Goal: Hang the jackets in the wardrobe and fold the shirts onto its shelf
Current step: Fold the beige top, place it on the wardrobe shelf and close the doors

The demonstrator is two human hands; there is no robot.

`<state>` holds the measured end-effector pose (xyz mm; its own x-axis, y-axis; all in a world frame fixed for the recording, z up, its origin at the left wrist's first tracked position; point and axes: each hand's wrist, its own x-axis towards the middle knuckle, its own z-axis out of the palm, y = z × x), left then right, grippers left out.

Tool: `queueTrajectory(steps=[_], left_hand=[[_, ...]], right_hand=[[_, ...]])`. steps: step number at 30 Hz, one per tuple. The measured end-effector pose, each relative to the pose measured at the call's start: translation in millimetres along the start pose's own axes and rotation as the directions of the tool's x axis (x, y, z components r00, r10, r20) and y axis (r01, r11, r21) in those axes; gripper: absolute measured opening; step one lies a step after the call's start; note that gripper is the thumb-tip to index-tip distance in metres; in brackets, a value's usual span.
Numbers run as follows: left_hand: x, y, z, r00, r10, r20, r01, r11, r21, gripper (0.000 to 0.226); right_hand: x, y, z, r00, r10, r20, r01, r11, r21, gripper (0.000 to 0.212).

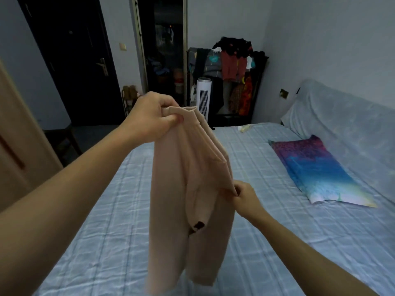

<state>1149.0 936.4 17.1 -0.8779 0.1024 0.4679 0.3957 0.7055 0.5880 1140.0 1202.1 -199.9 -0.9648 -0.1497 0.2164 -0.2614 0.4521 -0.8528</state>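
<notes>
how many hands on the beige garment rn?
2. The left hand grips the bunched top of the beige fabric garment, holding it above the blue checked bed. The right hand pinches its right edge lower down.

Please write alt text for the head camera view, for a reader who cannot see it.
A beige garment hangs above a blue checked bed, the left hand gripping its top and the right hand pinching a side edge. A colourful pillow lies on the bed.
</notes>
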Motion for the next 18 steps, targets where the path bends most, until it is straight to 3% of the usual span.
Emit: queueTrajectory(steps=[4, 11, 18], left_hand=[[15.1, -39.4, 16.9, 0.996, -0.089, 0.01, 0.089, 0.996, 0.019, 0.006], [71.9, -101.4, 72.1, 0.983, -0.183, -0.017, 0.184, 0.977, 0.105, 0.007], [164.7, -145.5, 116.0, 0.978, -0.168, -0.126, 0.176, 0.983, 0.048, 0.007]], right_hand=[[29.0, 21.4, -17.6, 0.994, 0.019, -0.108, -0.024, 0.999, -0.042, 0.047], [123.1, 54.7, -46.8, 0.986, -0.018, -0.168, -0.016, 0.98, -0.197, 0.035], [242.6, 69.0, -78.3, 0.97, -0.087, -0.227, 0.021, 0.961, -0.276, 0.038]])
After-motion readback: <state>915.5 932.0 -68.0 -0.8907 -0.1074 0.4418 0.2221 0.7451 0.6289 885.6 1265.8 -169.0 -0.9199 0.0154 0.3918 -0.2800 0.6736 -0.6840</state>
